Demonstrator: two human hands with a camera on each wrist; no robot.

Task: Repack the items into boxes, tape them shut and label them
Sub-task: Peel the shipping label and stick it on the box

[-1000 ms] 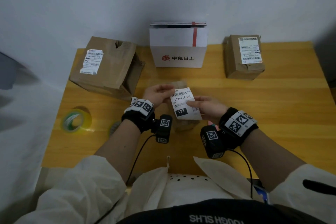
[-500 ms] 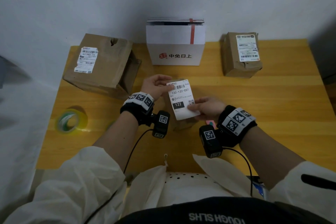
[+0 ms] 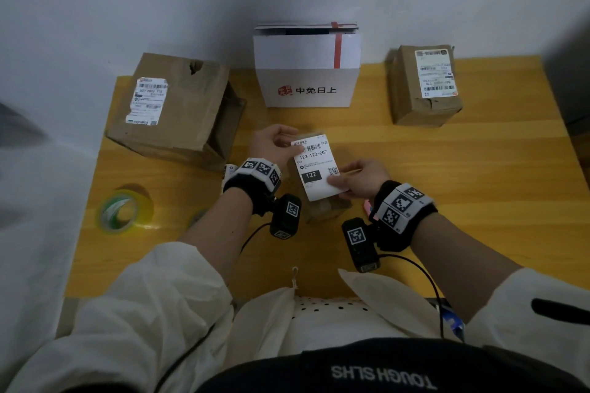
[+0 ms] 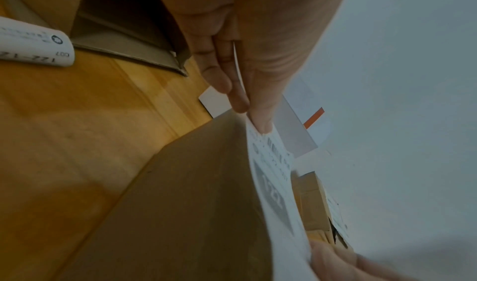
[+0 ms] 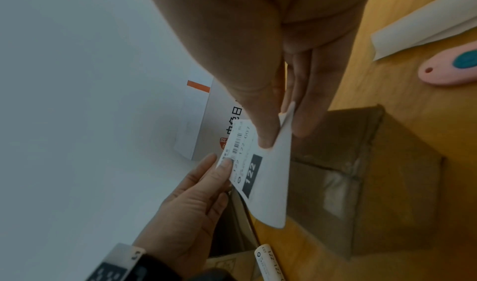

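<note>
Head view: our left hand (image 3: 274, 144) and right hand (image 3: 362, 178) pinch the label (image 3: 316, 166), now lowered over the small box (image 3: 322, 212) (sticking comes next).

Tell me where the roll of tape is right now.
In the head view, the roll of tape lies flat on the wooden table near its left edge, in front of the big brown box.

Yellow wooden table (image 3: 479, 169), what looks like a pink cutter (image 5: 449, 69)
</note>
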